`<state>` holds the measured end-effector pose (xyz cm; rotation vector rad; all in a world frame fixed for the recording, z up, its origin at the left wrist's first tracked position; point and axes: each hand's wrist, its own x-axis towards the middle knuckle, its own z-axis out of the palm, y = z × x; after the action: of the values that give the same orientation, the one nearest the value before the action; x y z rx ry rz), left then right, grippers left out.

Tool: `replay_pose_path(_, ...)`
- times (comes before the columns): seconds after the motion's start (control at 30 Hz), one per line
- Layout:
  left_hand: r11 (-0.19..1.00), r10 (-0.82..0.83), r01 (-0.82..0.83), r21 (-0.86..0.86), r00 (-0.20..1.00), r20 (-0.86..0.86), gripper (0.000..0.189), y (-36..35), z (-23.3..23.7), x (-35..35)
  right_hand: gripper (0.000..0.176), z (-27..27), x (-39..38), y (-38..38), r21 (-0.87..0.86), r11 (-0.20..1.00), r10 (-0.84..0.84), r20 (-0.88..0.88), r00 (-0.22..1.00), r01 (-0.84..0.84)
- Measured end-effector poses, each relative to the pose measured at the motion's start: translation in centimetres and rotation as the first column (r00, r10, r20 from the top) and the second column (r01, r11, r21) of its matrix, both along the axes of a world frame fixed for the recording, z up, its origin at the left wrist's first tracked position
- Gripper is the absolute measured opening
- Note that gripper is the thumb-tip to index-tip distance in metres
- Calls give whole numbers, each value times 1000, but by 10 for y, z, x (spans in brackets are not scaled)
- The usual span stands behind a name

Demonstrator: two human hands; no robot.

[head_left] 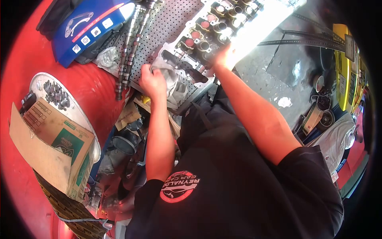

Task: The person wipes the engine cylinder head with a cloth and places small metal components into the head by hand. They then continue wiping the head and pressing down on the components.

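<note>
At cylinder head (201, 38): right hand (221, 59) glare-washed; left hand (152, 81) clutches rag (176, 84).

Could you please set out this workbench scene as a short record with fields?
Holding: left hand closed on a grey rag, pressed against the cylinder head
Bracing: right hand on the cylinder head's near edge; its grip is lost in glare
Support: perforated metal sheet over a red surface
Alongside: two camshafts, blue box
Far left: cardboard box, tray with small metal parts
</note>
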<state>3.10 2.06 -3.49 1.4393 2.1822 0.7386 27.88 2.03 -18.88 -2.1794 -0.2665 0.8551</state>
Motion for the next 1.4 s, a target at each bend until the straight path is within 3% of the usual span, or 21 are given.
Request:
replay_pose_path(0.03, 999, -40, 40, 25, 999, -4, 8, 9, -8, -3, 54, -2, -1, 0, 33, 999, -24, 7, 1000, 24)
replay_pose_path(0.13, 981, 101, -43, -191, 947, 304, 4, 13, -32, -6, 56, 10, -4, 0, 24, 1000, 2, 31, 1000, -2)
replay_pose_path(0.23, 922, 369, -176, -345, 668, 646, 3, 7, -35, -5, 59, 30, -7, 4, -16, 1000, 20, 71, 997, -19)
replay_pose_path(0.27, 904, 376, -125, -409, 689, 619, 5, 6, -26, -8, 60, 41, -10, 6, -52, 998, 23, 92, 996, -19)
replay_pose_path(0.37, 949, 114, -17, -313, 949, 295, 9, 6, -28, -24, 62, 86, -23, 18, -109, 994, 21, 119, 993, -8)
replay_pose_path(0.4, 979, 99, -80, -188, 991, 94, 15, 12, -2, -9, 62, 91, -25, 19, -97, 995, 24, 135, 991, -10)
replay_pose_path(0.47, 996, -28, 24, -92, 999, -42, 18, 28, 20, 7, 61, 93, -25, 17, -109, 994, 40, 156, 987, -23)
replay_pose_path(0.5, 996, -84, 78, -49, 990, -113, 20, 34, 26, 11, 60, 91, -23, 17, -128, 991, 55, 159, 986, -35)
replay_pose_path(0.53, 971, -217, 190, -147, 957, -192, 26, 41, 28, 14, 60, 90, -22, 18, -144, 988, 74, 162, 984, -51)
replay_pose_path(0.63, 868, -497, 466, -171, 810, -312, 25, 55, 13, 9, 57, 69, -21, 17, -23, 999, -38, 214, 976, 44)
replay_pose_path(0.73, 785, -572, 617, -56, 688, -447, 13, 58, 7, 2, 54, 67, -21, 14, -167, 983, 116, 272, 955, -72)
replay_pose_path(0.97, 648, -555, 751, 123, 577, -600, 9, 57, -4, -5, 52, 95, -25, 20, -76, 997, 26, 153, 988, -14)
replay_pose_path(1.03, 650, -557, 748, 133, 588, -586, 11, 57, -6, -4, 52, 81, -19, 18, -82, 996, 48, 112, 993, -39)
replay_pose_path(1.2, 679, -565, 721, 135, 631, -531, 11, 55, -12, -4, 53, 51, -18, 14, -88, 996, 30, 278, 960, -6)
replay_pose_path(1.27, 713, -553, 690, 126, 664, -504, 12, 54, -11, -1, 52, 44, -14, 12, -76, 997, 37, 259, 965, -18)
replay_pose_path(1.37, 922, -268, 321, 216, 932, -243, 15, 46, -12, 12, 51, 38, -10, 10, -59, 998, 37, 223, 974, -24)
replay_pose_path(1.4, 971, -82, 96, 218, 994, -72, 18, 39, -12, 13, 51, 35, -8, 9, -54, 998, 36, 219, 975, -25)
